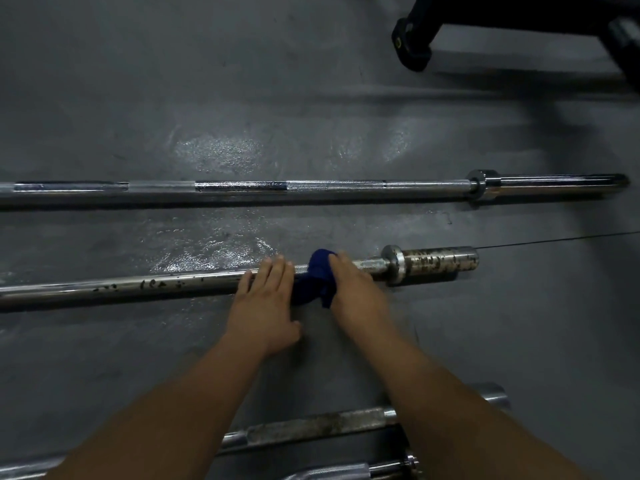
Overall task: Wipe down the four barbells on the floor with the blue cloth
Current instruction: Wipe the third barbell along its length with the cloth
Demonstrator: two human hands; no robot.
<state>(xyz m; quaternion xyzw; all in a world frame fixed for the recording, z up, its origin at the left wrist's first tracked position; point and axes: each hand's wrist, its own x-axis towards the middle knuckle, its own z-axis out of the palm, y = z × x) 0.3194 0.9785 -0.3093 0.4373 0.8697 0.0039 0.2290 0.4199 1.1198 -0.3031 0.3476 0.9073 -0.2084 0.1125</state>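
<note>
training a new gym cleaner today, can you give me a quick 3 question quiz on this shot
1. True or false: the blue cloth lies folded flat and untouched.
2. The right hand is: A open, touching nothing; B holding the cloth; C curled into an empty fist.
3. Fill in: the left hand rests, fingers straight, on the same barbell as the ___.
Key: 1 false; 2 B; 3 cloth.

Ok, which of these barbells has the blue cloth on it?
The rust-spotted barbell in the middle: the blue cloth wraps its shaft under the right hand. The shiny far barbell and the near barbells are bare.
</note>
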